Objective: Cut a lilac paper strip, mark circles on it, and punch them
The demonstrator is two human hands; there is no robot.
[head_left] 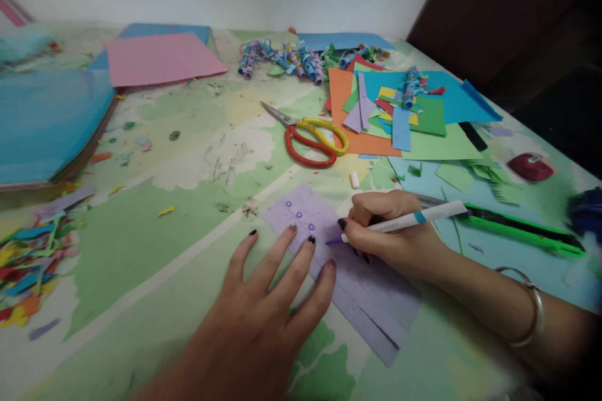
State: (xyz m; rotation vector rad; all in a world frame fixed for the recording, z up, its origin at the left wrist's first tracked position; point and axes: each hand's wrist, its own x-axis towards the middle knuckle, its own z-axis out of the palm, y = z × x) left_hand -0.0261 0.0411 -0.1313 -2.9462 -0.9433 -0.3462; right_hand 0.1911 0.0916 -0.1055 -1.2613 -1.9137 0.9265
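Observation:
A purple paper strip (385, 288) lies slantwise on the patterned tablecloth, with a few small dark purple circles drawn near its upper left end. My left hand (277, 288) is spread flat, its fingertips resting on the left edge of the paper. In my right hand (395, 232) is a white marker (418, 216) with a purple tip, which is at the paper just right of the circles. Beyond the paper lie scissors (310, 138) with one red and one yellow handle.
Coloured paper sheets (451, 141) and a green cutter (527, 232) lie on the right. Curled paper pieces (282, 62) are at the back. Blue sheets (51, 125), a pink sheet (162, 59) and paper scraps (32, 257) are on the left. A dark red object (531, 166) sits far right.

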